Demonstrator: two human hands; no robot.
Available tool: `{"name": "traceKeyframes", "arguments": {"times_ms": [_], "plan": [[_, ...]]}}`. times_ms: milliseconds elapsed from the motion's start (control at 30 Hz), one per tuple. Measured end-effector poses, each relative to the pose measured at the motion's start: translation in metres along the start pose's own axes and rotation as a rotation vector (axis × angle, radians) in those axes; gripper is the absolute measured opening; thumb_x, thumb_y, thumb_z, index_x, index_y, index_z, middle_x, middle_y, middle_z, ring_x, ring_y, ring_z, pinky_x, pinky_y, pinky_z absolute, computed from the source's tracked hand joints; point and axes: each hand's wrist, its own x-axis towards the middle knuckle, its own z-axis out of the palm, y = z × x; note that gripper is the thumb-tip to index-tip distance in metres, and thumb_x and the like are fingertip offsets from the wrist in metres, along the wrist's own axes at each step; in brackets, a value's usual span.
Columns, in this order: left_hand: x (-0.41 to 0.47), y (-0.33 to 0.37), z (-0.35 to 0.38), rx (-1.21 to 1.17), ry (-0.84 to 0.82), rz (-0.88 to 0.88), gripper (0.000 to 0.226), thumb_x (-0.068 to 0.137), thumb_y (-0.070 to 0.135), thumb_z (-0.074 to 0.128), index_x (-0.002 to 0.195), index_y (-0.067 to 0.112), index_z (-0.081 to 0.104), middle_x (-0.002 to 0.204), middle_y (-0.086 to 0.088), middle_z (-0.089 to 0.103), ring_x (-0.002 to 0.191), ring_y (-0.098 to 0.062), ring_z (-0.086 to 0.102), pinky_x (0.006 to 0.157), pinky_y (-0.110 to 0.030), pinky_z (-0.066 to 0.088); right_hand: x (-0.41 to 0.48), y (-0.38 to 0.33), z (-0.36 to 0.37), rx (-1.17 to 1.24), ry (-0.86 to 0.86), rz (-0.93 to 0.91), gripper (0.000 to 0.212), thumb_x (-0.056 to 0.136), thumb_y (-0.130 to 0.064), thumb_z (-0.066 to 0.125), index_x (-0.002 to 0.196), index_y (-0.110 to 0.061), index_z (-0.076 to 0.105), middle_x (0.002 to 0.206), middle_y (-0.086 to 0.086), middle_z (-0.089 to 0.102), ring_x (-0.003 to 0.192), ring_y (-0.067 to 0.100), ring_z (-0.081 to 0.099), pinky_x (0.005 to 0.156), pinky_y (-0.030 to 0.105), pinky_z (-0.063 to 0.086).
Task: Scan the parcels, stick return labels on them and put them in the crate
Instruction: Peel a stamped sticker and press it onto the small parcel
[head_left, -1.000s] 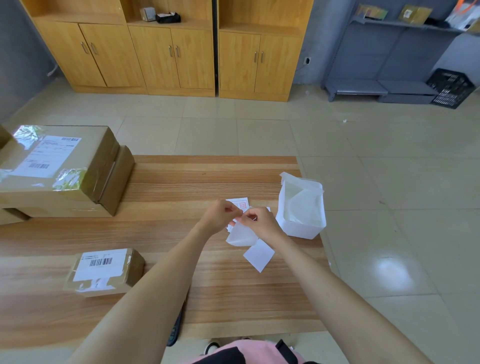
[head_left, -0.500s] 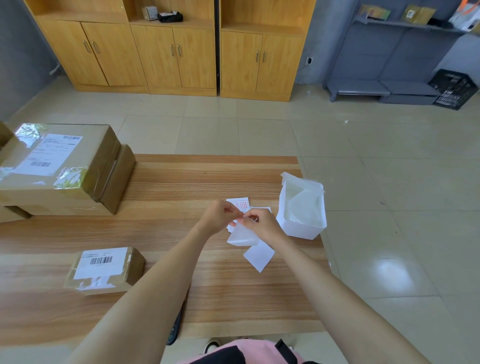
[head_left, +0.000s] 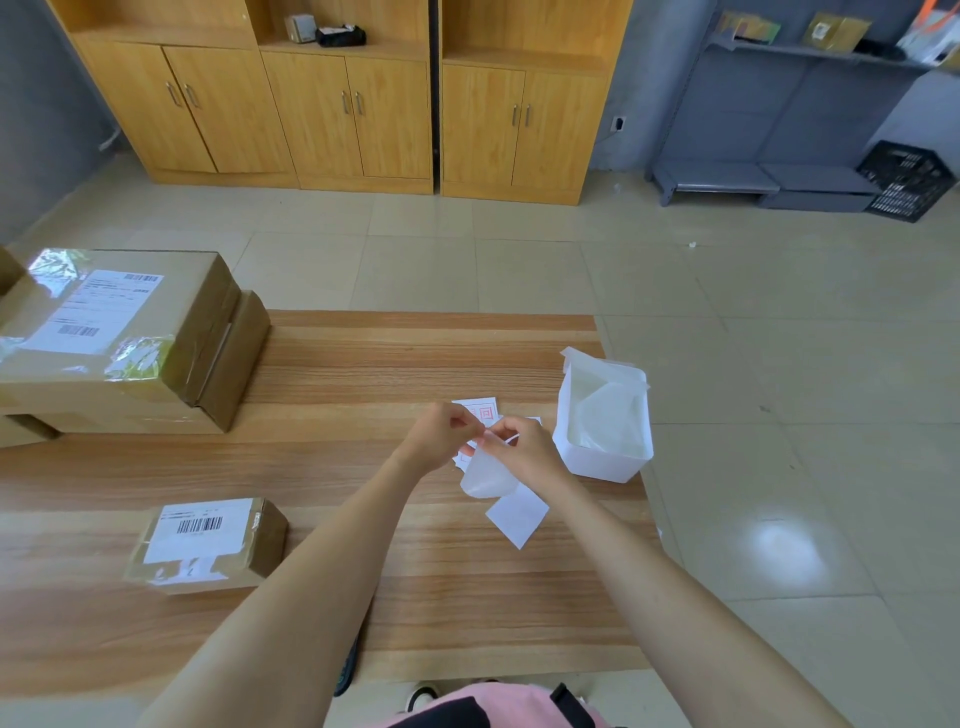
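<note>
Wood-grain counter (head_left: 311, 467) stretched under my arms, with a white tub (head_left: 597, 462) near its right edge. Just left of the tub, my left hand (head_left: 441, 434) and right hand (head_left: 527, 452) met fingertip to fingertip, both pinching the top of a curled return label sheet (head_left: 485, 478) above the counter. Loose labels (head_left: 483, 410) lay beneath them, and a white slip (head_left: 517, 514) lay nearer me. Well left of the tub sat a small parcel (head_left: 208, 543), barcode up; farther left and back, a large taped parcel (head_left: 114, 322). Far behind the tub, a black crate (head_left: 906, 187) stood on the floor.
</note>
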Motion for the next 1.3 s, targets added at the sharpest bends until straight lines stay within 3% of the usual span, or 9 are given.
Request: {"name": "traceKeyframes", "arguments": {"times_ms": [200,333,567,667,833,967,1200,1300], "plan": [[0.000,-0.001,-0.004,0.008,0.069,-0.026,0.014,0.092,0.014,0.053,0.083,0.006,0.061,0.082,-0.003,0.065,0.071,-0.019,0.067,0.066,-0.032,0.047,0.001,0.001,-0.002,0.010,0.046,0.014,0.015,0.088,-0.031,0.060,0.081,-0.018,0.059,0.081,-0.010,0.057,0.075,0.007,0.051,0.066,0.024,0.039],[0.001,-0.005,-0.005,0.018,0.116,-0.054,0.015,0.091,0.014,0.053,0.082,0.005,0.060,0.086,-0.006,0.064,0.072,-0.020,0.068,0.059,-0.026,0.040,0.001,0.004,-0.003,-0.007,0.071,0.039,0.016,0.087,-0.031,0.060,0.087,-0.015,0.062,0.085,-0.009,0.059,0.080,0.011,0.053,0.073,0.028,0.042],[0.001,-0.012,-0.007,0.060,0.179,-0.095,0.016,0.092,0.016,0.051,0.087,0.004,0.061,0.095,-0.009,0.070,0.065,-0.015,0.066,0.067,-0.027,0.043,0.001,0.006,-0.003,-0.026,0.075,0.068,0.018,0.088,-0.031,0.060,0.091,-0.014,0.063,0.090,-0.007,0.062,0.092,0.017,0.059,0.080,0.034,0.046],[0.002,-0.013,-0.009,0.086,0.198,-0.106,0.015,0.092,0.017,0.050,0.085,0.009,0.060,0.091,-0.006,0.069,0.066,-0.015,0.066,0.066,-0.027,0.043,0.000,0.006,-0.004,-0.037,0.079,0.078,0.019,0.088,-0.031,0.059,0.091,-0.013,0.063,0.089,-0.008,0.061,0.093,0.017,0.059,0.080,0.033,0.045],[0.001,-0.015,-0.011,0.083,0.234,-0.140,0.014,0.088,0.018,0.053,0.083,0.008,0.062,0.085,-0.009,0.070,0.083,-0.028,0.068,0.070,-0.032,0.046,-0.001,0.005,-0.005,-0.052,0.107,0.082,0.018,0.088,-0.027,0.058,0.092,-0.010,0.062,0.081,-0.012,0.055,0.085,0.015,0.055,0.075,0.031,0.043],[0.000,-0.017,-0.011,0.073,0.241,-0.161,0.014,0.088,0.018,0.053,0.084,0.009,0.062,0.085,-0.006,0.068,0.085,-0.029,0.067,0.071,-0.032,0.046,0.000,0.007,-0.005,-0.083,0.140,0.112,0.017,0.089,-0.027,0.057,0.093,-0.011,0.061,0.082,-0.013,0.055,0.084,0.013,0.054,0.078,0.033,0.047],[-0.001,-0.018,-0.012,0.068,0.282,-0.199,0.013,0.088,0.018,0.051,0.081,0.011,0.060,0.080,-0.002,0.065,0.085,-0.028,0.066,0.066,-0.028,0.041,0.002,0.009,-0.006,-0.136,0.188,0.133,0.016,0.089,-0.027,0.056,0.075,-0.020,0.051,0.078,-0.012,0.054,0.084,0.014,0.053,0.075,0.030,0.039],[0.000,-0.018,-0.013,0.076,0.307,-0.220,0.017,0.088,0.018,0.050,0.086,0.008,0.062,0.076,-0.004,0.064,0.077,-0.026,0.061,0.064,-0.028,0.040,0.003,0.009,-0.007,-0.156,0.202,0.142,0.013,0.089,-0.027,0.055,0.080,-0.018,0.053,0.082,-0.008,0.056,0.083,0.017,0.054,0.077,0.032,0.041]]}}
